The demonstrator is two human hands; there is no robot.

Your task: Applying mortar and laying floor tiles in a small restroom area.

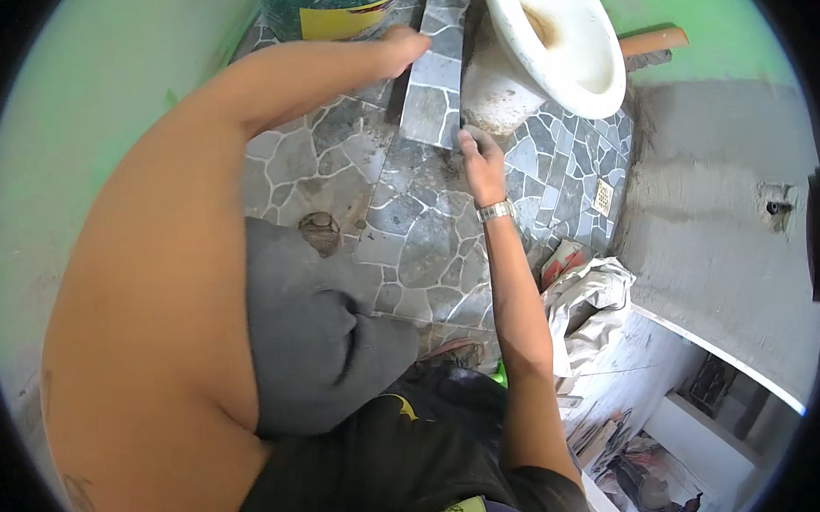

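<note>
A long, narrow grey tile strip (435, 73) with a stone pattern and pale joint lines is held up above the tiled floor. My left hand (406, 50) is closed at its left long edge, fingertips partly hidden. At its near right corner, my right hand (485, 161), below a metal watch (494, 211), grips with the thumb and bent fingers. Just right of the strip stands a stained white toilet bowl (593, 69), close to my right hand.
A dark green bucket (280, 15) with a yellow label stands beyond my left forearm. A round hole (320, 232) breaks the floor near my knee. By the right wall are an orange pipe (653, 42), a floor drain (604, 195) and a crumpled white sack (593, 317).
</note>
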